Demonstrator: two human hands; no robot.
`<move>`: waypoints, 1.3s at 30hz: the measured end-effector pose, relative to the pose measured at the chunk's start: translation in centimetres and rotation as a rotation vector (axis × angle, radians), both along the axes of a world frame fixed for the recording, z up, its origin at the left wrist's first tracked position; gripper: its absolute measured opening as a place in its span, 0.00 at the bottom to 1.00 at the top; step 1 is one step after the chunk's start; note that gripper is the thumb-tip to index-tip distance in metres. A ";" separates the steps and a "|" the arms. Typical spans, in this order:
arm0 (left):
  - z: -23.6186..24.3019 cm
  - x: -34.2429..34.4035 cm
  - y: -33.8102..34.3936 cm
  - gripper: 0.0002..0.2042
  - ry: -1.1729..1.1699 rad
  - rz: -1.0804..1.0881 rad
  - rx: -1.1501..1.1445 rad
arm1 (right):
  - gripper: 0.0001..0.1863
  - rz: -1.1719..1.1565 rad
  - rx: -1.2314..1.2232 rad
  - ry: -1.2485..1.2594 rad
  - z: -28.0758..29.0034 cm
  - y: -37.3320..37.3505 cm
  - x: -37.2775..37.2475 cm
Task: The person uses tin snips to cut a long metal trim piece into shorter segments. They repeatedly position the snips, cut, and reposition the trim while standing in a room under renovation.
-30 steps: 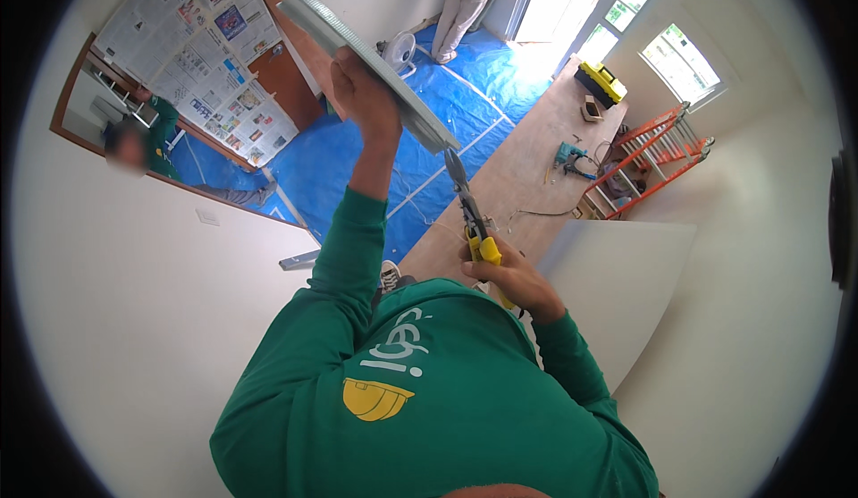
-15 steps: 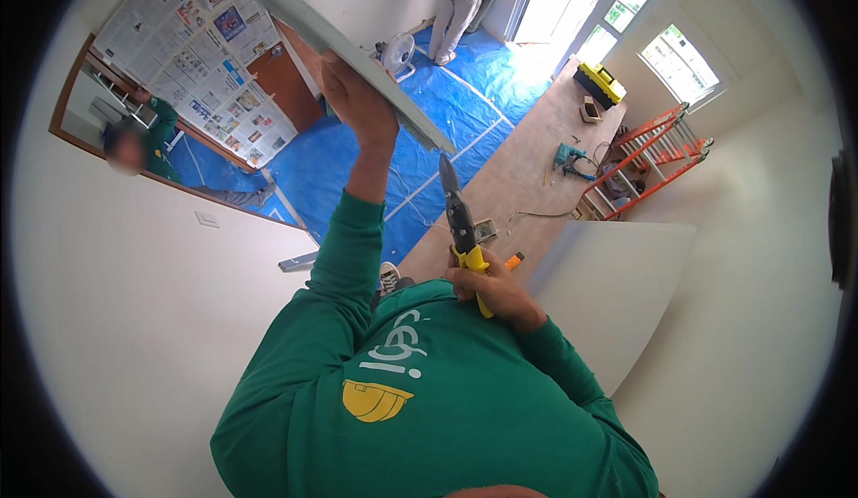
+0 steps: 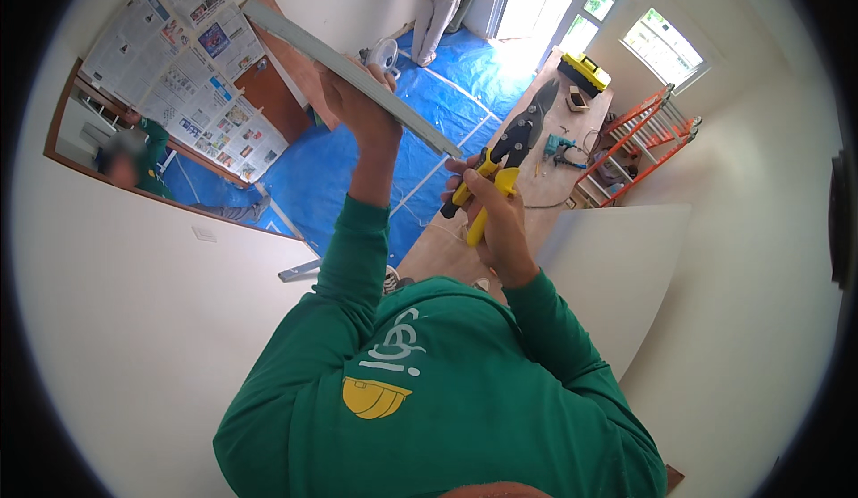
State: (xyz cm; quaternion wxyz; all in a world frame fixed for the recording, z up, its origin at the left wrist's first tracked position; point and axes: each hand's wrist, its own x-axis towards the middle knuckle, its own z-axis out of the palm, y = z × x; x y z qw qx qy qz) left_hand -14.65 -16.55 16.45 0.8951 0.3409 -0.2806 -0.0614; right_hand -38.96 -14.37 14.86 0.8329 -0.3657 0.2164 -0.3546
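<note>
My left hand (image 3: 365, 112) is raised and closed around a long grey metal profile (image 3: 299, 37). The profile slants from upper left down toward the middle, its lower end close to my right hand. In my right hand (image 3: 500, 225) is a pair of tin snips (image 3: 517, 145) with yellow and black handles. Their dark blades point up and to the right, beside the profile's end and not around it. The handles stand spread apart within my fingers.
An orange ladder (image 3: 639, 145) stands at right by a white panel (image 3: 617, 265). On the brown board are a teal power tool (image 3: 563, 151) and a yellow-black toolbox (image 3: 585, 72). Blue sheeting (image 3: 322, 172) covers the floor. Farther back are a fan (image 3: 383, 54) and a person (image 3: 438, 15).
My right hand has risen with the tin snips, and the blades have swung right, away from the profile's end. The handles are spread wider. My left hand still grips the metal profile.
</note>
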 end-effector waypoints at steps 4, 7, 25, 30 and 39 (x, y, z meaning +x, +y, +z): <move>0.8 -1.5 0.0 0.10 0.118 -0.024 -0.085 | 0.15 -0.052 -0.003 -0.036 0.4 0.0 0.9; 1.6 -2.1 -0.2 0.15 0.056 0.092 -0.002 | 0.15 -0.041 -0.034 -0.017 0.2 0.2 0.8; 2.4 -3.6 -0.4 0.20 0.117 0.107 0.015 | 0.15 -0.166 -0.060 -0.055 -2.4 -0.9 2.4; 2.1 -3.3 -1.2 0.25 0.216 0.282 0.115 | 0.16 -0.200 -0.123 -0.030 -1.9 -0.6 2.6; 1.2 -5.2 -0.2 0.25 -0.294 0.342 0.237 | 0.13 -0.266 -0.053 0.060 -1.5 -0.3 2.2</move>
